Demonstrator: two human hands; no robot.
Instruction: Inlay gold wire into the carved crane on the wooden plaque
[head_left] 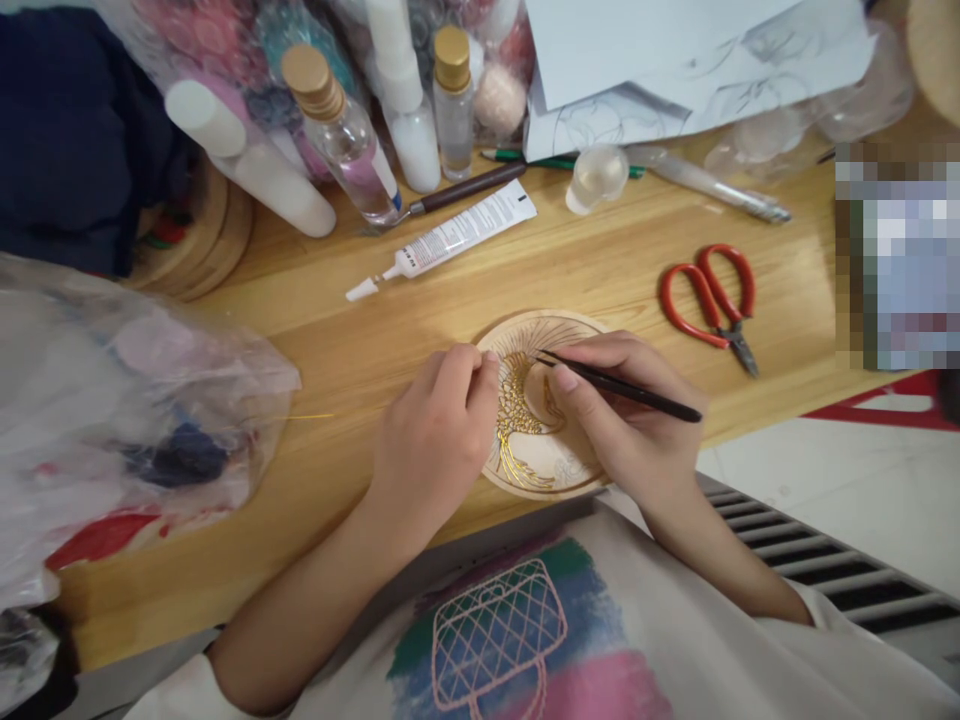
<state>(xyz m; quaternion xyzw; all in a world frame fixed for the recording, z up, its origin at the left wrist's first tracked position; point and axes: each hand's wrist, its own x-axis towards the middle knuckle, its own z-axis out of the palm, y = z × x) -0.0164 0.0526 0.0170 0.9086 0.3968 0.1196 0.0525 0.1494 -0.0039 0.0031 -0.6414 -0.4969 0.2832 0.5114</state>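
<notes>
A round wooden disc (534, 478) lies flat near the table's front edge, bearing a raised gold fish-like design (516, 400) with scales and a tail, plus fine drawn lines. My right hand (630, 410) is closed around black tweezers (637, 392), whose tips point left over the upper part of the disc. At the disc's left rim, my left hand (442, 430) is closed, thumb and fingers pinched together; what they hold, if anything, is hidden. A thin gold wire (311, 416) shows to the left of this hand.
Red-handled pliers (712, 305) lie to the right. Behind the disc are a glue tube (469, 228), its cap (362, 290), a dark-handled tool (469, 188) and several bottles (454, 110). Plastic bags (157, 390) cover the left side; paper sheets (675, 60) lie at the back.
</notes>
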